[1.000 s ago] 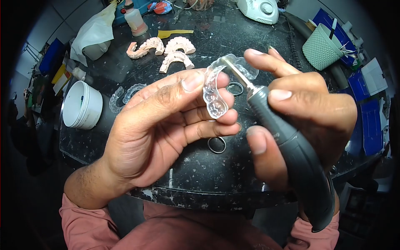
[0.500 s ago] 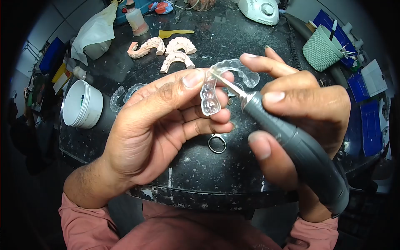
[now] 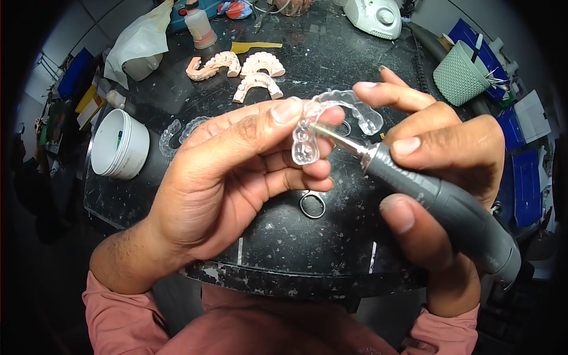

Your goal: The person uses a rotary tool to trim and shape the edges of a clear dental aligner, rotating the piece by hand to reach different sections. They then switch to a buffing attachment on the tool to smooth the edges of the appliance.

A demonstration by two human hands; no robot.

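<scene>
Between the thumb and fingers of my left hand [image 3: 216,171] is a clear dental aligner [image 3: 305,148], arch-shaped with tooth hollows. My right hand [image 3: 455,148] grips a dark grey rotary handpiece [image 3: 438,198], its thumb below the body and a finger on top. The handpiece's slim metal bur points left, and its tip meets the inner edge of the aligner near my left fingertips. My right fingers above reach close to the aligner's far arm. Behind my left hand, more clear aligners [image 3: 170,139] lie on the table, partly hidden.
Several plaster dental models [image 3: 258,87] sit at the back of the black table [image 3: 278,248]. Scissors [image 3: 312,206] lie under my hands, mostly covered. A white tub [image 3: 121,145] stands left, a green woven basket [image 3: 460,74] right, a white control box [image 3: 374,18] and a bottle [image 3: 200,29] behind.
The handpiece has shifted right and slightly down, its bur moving from the aligner's front curve along the inner edge of the near arm. The aligner has turned slightly and moved right.
</scene>
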